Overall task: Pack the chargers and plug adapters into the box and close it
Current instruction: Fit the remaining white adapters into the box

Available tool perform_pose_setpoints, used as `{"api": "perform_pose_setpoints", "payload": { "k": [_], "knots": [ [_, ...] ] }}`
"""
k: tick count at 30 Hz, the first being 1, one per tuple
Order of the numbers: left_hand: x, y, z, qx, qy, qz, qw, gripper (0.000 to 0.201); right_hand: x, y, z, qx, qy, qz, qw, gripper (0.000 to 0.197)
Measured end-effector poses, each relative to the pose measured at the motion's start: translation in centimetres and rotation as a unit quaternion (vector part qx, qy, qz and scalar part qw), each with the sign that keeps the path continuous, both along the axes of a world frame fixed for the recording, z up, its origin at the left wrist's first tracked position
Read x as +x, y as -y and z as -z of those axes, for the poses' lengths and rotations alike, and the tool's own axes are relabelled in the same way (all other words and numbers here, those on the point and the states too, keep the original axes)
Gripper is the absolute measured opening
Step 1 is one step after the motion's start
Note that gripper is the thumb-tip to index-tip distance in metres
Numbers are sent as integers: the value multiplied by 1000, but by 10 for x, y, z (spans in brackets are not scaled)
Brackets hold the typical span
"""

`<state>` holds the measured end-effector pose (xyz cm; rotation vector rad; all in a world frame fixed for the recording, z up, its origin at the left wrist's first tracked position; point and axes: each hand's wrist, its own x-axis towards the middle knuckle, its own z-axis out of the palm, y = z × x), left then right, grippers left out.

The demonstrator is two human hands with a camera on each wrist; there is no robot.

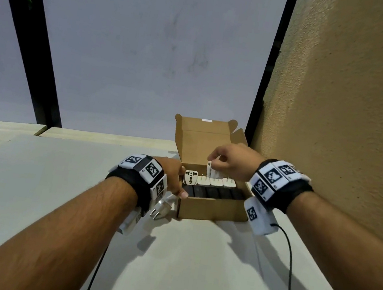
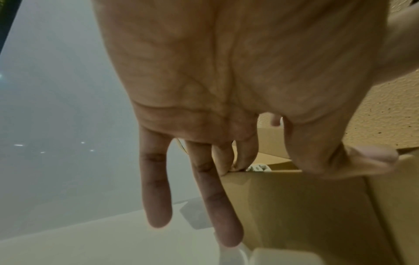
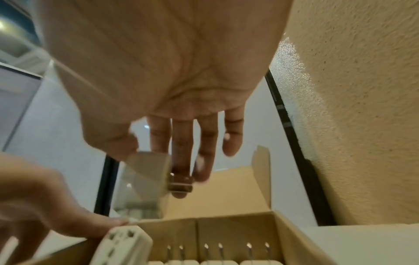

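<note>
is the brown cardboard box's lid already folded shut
No, the brown cardboard box has its lid standing upright behind it while the right hand holds a white charger over it.

The pale counter carries an open cardboard box near its far right side, and a white plug adapter lies just beside the box's left wall.

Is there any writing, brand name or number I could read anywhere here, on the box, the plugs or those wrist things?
None can be read.
Wrist bands: only black-and-white square code patterns; tiny marks beside them too small to read.
Cardboard box: a small white label on the lid flap, too small to read.
Plug adapter: socket holes only, no legible print.
</note>
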<state>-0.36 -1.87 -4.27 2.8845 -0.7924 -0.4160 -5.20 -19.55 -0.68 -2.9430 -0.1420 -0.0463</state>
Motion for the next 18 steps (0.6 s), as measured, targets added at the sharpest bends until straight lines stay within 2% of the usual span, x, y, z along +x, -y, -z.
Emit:
{"api": "perform_pose_setpoints", "payload": {
  "k": [2, 5, 11, 18],
  "knots": [
    [0, 0, 0, 4, 7, 6, 1000, 62, 18, 6, 11, -31, -31, 20, 999, 40],
    [0, -2, 1, 8, 5, 9, 1000, 61, 32, 6, 25, -20, -58, 24, 998, 47],
    [2, -2, 2, 25, 1, 8, 1000, 65, 39, -1, 40, -45, -59, -12, 997, 36],
    [0, -3, 3, 15, 16, -3, 1000, 63, 42, -3, 41, -27, -30, 3, 999, 29]
  ]
}}
